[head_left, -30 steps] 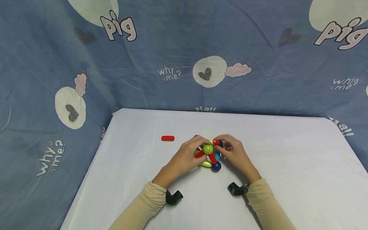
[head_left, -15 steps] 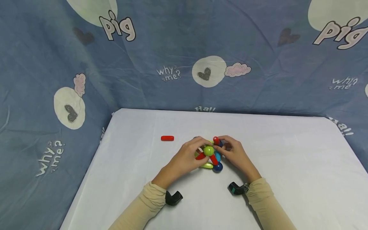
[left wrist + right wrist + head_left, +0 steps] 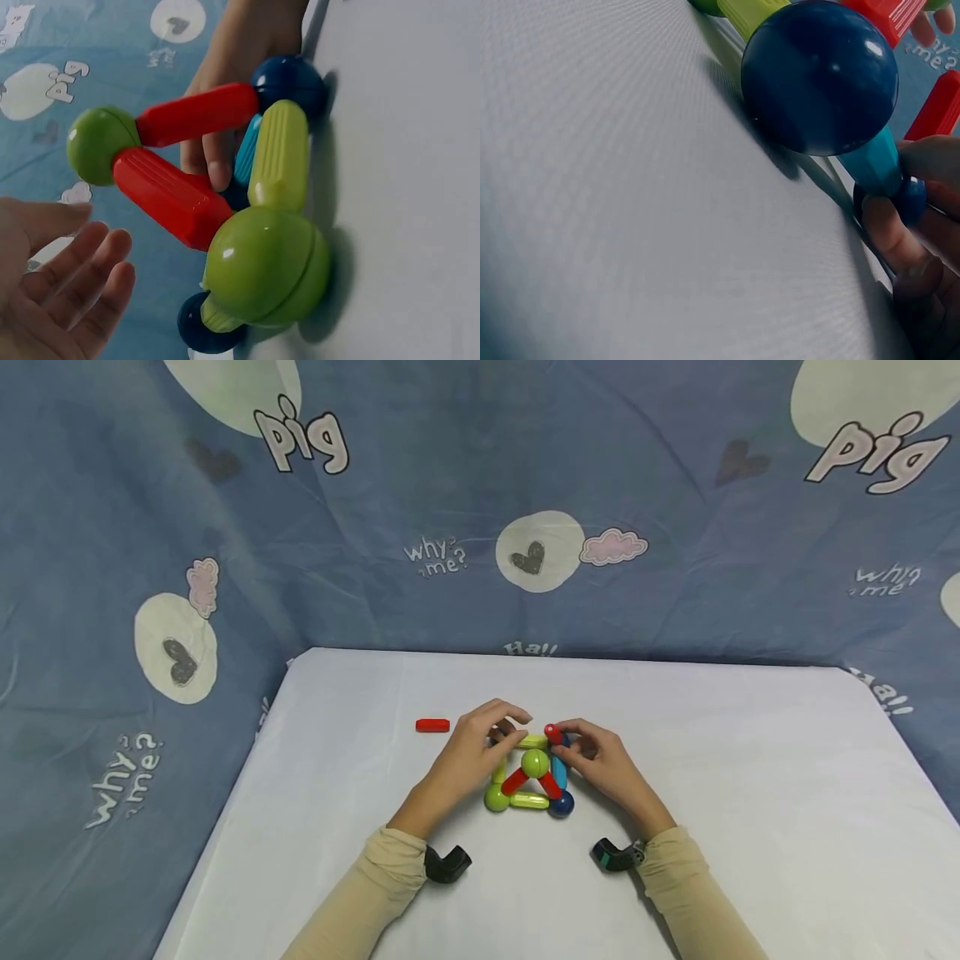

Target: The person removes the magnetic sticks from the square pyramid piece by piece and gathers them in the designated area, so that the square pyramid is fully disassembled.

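A magnetic construction of rods and balls stands on the white table. Its base has a green ball (image 3: pixel 497 797) and a dark blue ball (image 3: pixel 561 803) in front, joined by a yellow-green rod (image 3: pixel 529 800); a light blue rod (image 3: pixel 558 772) runs back along the right side. Two red rods (image 3: pixel 171 196) slope up to a raised green ball (image 3: pixel 535 763). My right hand (image 3: pixel 609 770) pinches the far-right dark blue ball (image 3: pixel 910 201), from which another red rod (image 3: pixel 552 733) rises. Beside the far-left corner, my left hand (image 3: pixel 480 747) is apart from the raised ball, fingers loosely spread.
One loose red rod (image 3: pixel 432 725) lies left of the construction. A patterned blue cloth (image 3: pixel 375 568) hangs behind the table (image 3: pixel 750 777). Black wrist cameras (image 3: pixel 448 865) jut inward from both sleeves.
The left hand has let go of the raised green ball and drawn back to the left. The red rod at the far-right corner now points up more, and the right hand stays at that corner.
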Available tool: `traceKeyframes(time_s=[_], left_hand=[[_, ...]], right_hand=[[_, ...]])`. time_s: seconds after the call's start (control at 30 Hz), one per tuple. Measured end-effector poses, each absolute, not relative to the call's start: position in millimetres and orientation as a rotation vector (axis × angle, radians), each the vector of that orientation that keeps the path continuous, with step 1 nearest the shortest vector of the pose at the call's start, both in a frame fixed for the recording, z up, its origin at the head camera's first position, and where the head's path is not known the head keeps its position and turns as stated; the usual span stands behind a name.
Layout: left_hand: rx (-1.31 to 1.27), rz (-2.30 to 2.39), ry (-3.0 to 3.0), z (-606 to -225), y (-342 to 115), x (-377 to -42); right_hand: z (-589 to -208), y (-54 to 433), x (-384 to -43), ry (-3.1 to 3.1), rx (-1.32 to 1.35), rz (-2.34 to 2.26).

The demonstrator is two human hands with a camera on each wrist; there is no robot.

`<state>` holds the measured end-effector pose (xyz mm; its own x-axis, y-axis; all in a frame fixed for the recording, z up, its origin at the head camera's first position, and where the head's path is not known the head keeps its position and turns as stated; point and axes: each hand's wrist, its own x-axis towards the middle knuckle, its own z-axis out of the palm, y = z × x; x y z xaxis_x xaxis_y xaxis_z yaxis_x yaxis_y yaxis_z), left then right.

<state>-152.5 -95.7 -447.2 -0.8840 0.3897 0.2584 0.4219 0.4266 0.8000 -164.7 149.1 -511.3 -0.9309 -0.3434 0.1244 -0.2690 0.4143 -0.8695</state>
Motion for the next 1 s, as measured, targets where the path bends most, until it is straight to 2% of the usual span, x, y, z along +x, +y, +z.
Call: traceKeyframes(time_s=[0.7,1.0], left_hand=[[-0.898,-1.333,-2.815,-458.6,-73.5,-175.9],[-0.782,-1.276,-2.826,-460.8,-77.1,-177.5]], right_hand=[[-508.7,146.1,-165.8,2.606,-0.563,-1.504],[-507.6,148.8,-164.5,2.594,-0.516,-1.495]])
